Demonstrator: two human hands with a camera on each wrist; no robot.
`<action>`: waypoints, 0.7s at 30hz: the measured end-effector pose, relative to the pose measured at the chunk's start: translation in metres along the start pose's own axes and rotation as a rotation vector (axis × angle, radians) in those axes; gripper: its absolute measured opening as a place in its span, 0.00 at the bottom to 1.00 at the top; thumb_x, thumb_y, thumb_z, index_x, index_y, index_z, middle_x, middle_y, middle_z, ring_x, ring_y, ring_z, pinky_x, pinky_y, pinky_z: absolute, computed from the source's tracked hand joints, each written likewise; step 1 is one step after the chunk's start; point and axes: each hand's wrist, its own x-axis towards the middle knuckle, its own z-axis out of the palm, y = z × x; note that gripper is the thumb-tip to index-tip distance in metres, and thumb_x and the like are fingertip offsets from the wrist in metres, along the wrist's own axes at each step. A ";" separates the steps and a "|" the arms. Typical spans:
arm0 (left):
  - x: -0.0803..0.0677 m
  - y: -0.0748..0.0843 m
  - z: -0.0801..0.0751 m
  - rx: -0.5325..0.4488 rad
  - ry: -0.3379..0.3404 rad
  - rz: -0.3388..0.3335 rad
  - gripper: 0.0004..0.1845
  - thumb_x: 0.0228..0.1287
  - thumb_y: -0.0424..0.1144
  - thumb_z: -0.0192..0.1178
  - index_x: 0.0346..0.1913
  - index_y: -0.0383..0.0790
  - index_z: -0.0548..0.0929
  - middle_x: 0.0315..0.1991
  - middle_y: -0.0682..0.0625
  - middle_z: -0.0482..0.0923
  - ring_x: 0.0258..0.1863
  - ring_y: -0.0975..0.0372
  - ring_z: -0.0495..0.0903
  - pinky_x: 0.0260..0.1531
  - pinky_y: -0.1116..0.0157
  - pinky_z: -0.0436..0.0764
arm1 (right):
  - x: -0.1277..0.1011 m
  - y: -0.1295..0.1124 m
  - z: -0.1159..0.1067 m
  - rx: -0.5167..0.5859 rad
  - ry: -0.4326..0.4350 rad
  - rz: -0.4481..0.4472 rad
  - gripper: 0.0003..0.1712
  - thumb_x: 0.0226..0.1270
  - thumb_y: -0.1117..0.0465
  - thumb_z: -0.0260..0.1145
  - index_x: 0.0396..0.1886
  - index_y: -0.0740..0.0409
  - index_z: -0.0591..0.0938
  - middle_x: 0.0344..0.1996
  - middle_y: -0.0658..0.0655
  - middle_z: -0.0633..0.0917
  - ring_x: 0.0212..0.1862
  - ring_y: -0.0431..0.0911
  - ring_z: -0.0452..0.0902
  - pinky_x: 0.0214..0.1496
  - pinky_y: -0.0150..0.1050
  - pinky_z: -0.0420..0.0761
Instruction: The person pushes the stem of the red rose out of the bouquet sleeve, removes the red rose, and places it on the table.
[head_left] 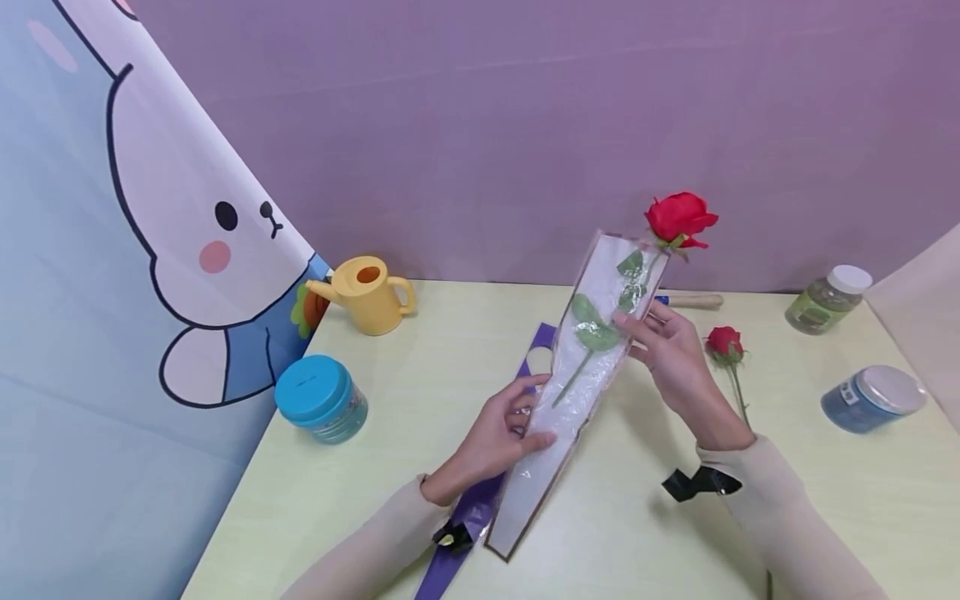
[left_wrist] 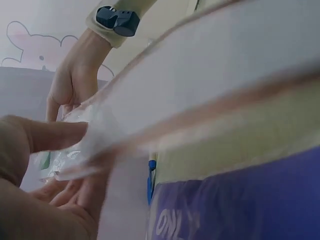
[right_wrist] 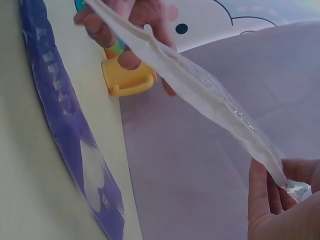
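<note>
I see my left hand pinching the low part of a long clear plastic flower sleeve, thumb on top. My right hand holds the sleeve's upper edge. The sleeve is lifted and tilted above the pale green tabletop. Inside it is a red rose with green leaves, its bloom poking out the top. A purple sleeve lies flat under it. A small red rose lies just beside my right hand.
</note>
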 end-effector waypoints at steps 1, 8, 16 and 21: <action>0.001 0.001 -0.001 -0.002 -0.006 -0.008 0.43 0.57 0.21 0.70 0.76 0.42 0.68 0.55 0.31 0.84 0.39 0.63 0.87 0.35 0.70 0.86 | 0.000 0.000 0.000 -0.003 0.004 -0.001 0.30 0.74 0.61 0.68 0.71 0.63 0.72 0.48 0.44 0.90 0.47 0.35 0.88 0.50 0.32 0.88; 0.013 0.008 -0.002 0.004 0.077 0.001 0.34 0.63 0.29 0.70 0.72 0.42 0.73 0.53 0.33 0.85 0.39 0.67 0.85 0.41 0.70 0.87 | -0.001 0.003 -0.001 -0.102 0.042 0.004 0.33 0.74 0.60 0.69 0.73 0.66 0.71 0.47 0.41 0.90 0.45 0.33 0.88 0.48 0.30 0.88; 0.022 0.011 0.003 -0.087 0.132 -0.013 0.36 0.60 0.25 0.71 0.71 0.43 0.73 0.51 0.28 0.85 0.34 0.68 0.86 0.38 0.69 0.86 | -0.003 0.007 0.005 -0.179 0.036 0.017 0.35 0.75 0.60 0.68 0.76 0.67 0.68 0.46 0.38 0.89 0.44 0.33 0.88 0.48 0.30 0.88; 0.021 0.013 0.008 -0.089 0.117 -0.018 0.38 0.60 0.24 0.69 0.72 0.46 0.70 0.47 0.27 0.86 0.33 0.68 0.87 0.36 0.69 0.86 | -0.005 0.008 0.007 -0.204 0.035 0.021 0.35 0.76 0.60 0.67 0.76 0.66 0.67 0.46 0.36 0.89 0.45 0.32 0.88 0.49 0.30 0.88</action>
